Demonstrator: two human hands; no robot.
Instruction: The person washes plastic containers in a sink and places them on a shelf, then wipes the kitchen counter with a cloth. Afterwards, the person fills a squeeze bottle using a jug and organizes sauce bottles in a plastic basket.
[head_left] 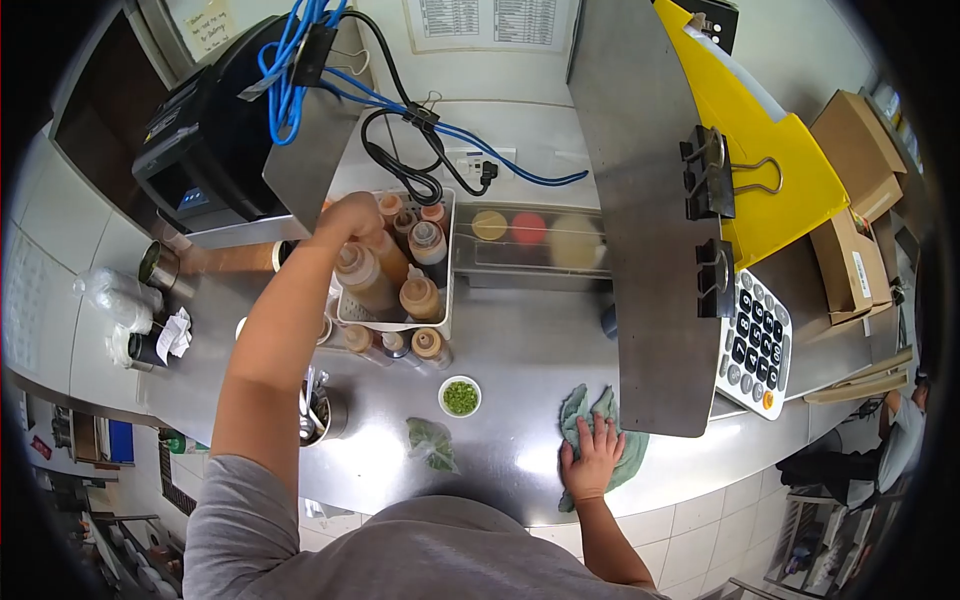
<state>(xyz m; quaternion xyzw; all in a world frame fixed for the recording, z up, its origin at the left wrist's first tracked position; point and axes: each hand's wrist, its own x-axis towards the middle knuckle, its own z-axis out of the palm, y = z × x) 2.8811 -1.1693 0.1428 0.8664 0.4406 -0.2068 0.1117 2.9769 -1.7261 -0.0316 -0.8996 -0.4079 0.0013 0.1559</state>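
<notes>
My left hand reaches into a white plastic basket of sauce squeeze bottles. Its fingers are closed around the upper part of an orange-brown squeeze bottle, though the fingertips are partly hidden. Beside that bottle stand a large pale-brown bottle and a smaller capped bottle. My right hand lies flat, fingers spread, on a crumpled green cloth at the counter's front edge. Between the hands are a white bowl of chopped green herbs and a small clear bag of greens.
Several more bottles stand before the basket. A metal utensil container is at left. An upright steel panel with binder clips rises right of centre, beside a large calculator. Blue cables hang above; a lidded clear container sits behind.
</notes>
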